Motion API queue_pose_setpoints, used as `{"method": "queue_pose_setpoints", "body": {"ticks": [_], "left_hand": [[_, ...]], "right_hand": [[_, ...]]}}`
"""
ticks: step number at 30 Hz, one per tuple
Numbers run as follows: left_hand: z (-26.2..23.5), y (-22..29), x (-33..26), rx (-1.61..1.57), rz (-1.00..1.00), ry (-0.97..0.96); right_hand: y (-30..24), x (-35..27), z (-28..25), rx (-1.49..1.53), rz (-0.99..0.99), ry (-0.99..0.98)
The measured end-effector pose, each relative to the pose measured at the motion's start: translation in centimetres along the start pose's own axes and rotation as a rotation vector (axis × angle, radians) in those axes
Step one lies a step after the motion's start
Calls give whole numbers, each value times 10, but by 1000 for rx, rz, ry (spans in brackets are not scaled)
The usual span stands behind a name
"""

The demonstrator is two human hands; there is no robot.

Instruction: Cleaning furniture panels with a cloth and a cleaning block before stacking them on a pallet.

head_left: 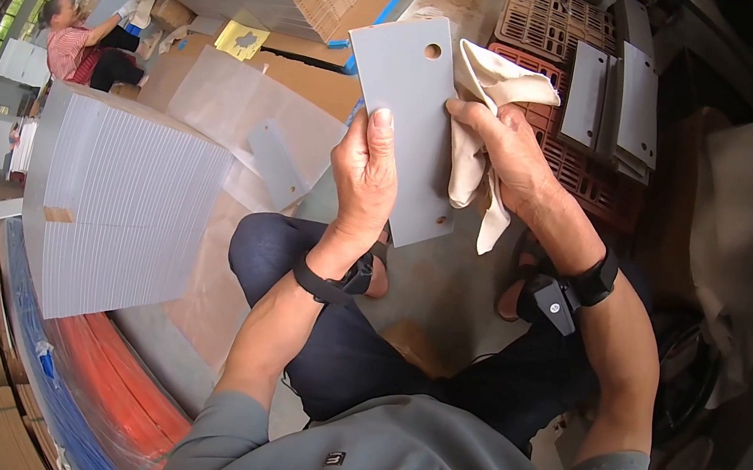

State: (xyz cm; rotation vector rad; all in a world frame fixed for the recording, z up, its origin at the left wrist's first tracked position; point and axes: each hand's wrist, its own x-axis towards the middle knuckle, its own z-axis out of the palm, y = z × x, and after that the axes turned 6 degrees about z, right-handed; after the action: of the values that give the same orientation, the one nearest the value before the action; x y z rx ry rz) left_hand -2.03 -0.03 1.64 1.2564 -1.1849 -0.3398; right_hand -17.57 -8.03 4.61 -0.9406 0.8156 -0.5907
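Observation:
A flat grey rectangular panel [406,150] with a round hole near each end is held up in front of my knees, tilted. My left hand [365,173] grips its left edge, thumb lying on the face and the other fingers hidden behind. Bunched in my right hand [514,158] is a cream cloth [470,166], pressed against the panel's right edge; its loose ends hang below the fingers.
To my left stands a tall stack of grey panels [129,194]. A loose panel [277,162] lies beyond it on a translucent sheet. Several similar panels [584,96] lean on brown plastic crates [557,21] at the right. A co-worker [79,46] sits far left.

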Motion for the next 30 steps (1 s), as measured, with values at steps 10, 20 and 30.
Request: {"method": "queue_pose_setpoints", "body": {"ticks": [10, 20, 30], "left_hand": [[-4, 2, -1, 4, -63, -35], [6, -9, -16, 68, -53, -162], [3, -8, -3, -518, -677, -35]], "right_hand": [[3, 5, -12, -31, 27, -91], [-19, 34, -37, -149, -461, 303], [19, -11, 1, -358, -491, 191]]}}
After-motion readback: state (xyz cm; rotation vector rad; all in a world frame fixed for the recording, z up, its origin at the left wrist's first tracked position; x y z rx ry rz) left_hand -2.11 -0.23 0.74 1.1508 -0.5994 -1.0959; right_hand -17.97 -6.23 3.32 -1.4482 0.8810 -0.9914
